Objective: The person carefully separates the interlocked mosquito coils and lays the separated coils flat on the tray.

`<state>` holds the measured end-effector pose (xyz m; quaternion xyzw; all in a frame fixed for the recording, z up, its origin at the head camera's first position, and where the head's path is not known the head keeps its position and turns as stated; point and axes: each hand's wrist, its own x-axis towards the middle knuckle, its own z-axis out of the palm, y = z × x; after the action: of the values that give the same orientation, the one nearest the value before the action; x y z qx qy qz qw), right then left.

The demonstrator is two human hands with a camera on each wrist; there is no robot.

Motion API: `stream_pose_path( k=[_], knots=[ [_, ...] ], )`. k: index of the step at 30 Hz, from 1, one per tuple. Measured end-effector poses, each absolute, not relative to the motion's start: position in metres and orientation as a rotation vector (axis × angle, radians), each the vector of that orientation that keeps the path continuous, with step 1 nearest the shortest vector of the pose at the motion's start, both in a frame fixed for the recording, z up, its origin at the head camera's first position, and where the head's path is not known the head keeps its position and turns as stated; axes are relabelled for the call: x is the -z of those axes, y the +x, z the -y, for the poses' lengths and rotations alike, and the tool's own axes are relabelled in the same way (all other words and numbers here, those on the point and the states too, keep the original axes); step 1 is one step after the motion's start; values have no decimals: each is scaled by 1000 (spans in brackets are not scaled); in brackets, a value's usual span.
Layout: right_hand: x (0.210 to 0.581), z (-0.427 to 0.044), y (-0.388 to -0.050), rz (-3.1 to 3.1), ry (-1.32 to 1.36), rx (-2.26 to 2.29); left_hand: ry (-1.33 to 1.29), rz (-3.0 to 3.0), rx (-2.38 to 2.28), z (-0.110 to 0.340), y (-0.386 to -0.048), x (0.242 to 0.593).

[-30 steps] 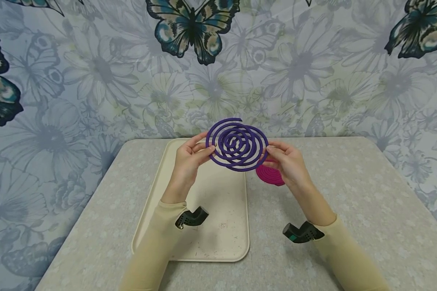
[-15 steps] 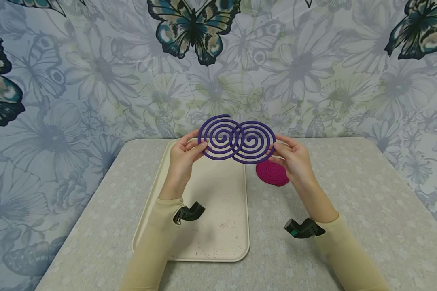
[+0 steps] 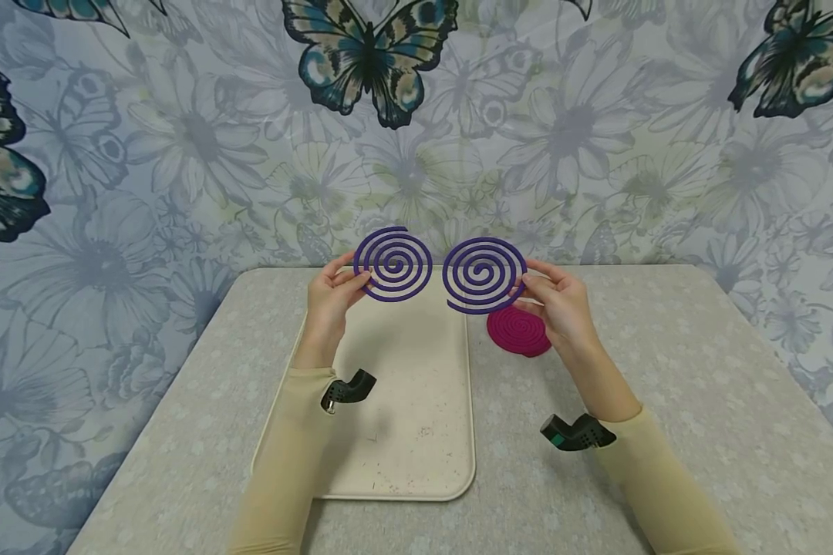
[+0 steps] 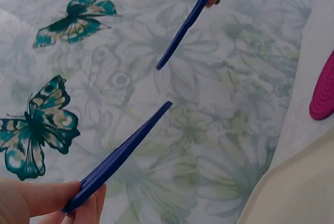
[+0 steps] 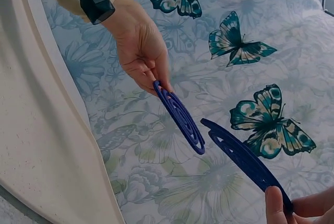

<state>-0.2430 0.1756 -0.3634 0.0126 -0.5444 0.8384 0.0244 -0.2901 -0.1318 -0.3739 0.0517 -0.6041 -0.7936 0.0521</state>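
Observation:
In the head view my left hand [image 3: 329,308] pinches one purple mosquito coil [image 3: 394,265] by its left rim, thumb in front and fingers behind. My right hand [image 3: 565,304] grips a second purple mosquito coil [image 3: 482,270] at its right rim. Both flat spirals are raised above the table, side by side, with a small gap between them. From the left wrist, the near coil [image 4: 120,153] appears edge-on between thumb and fingers. The right wrist view shows the right-hand coil [image 5: 250,156] tilted, close to the other one. A pink coil [image 3: 518,331] lies on the table below the right hand.
A cream tray [image 3: 409,385] with small dark specks on it lies under the left arm. The grey patterned table [image 3: 666,370] ends at a wall covering [image 3: 562,169] with flowers and butterflies. Each wrist wears a small black camera [image 3: 350,388].
The two purple coils were overlapped and nested; they have slid sideways out of each other and are now apart. My left hand moved left, while the right hand shifted slightly right.

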Motion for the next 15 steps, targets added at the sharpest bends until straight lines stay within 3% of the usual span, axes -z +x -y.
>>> stream_pose_path(
  k=[15],
  knots=[
    [369, -172, -249, 1751, -5, -2575, 536, 1830, 2495, 166, -322, 424]
  ],
)
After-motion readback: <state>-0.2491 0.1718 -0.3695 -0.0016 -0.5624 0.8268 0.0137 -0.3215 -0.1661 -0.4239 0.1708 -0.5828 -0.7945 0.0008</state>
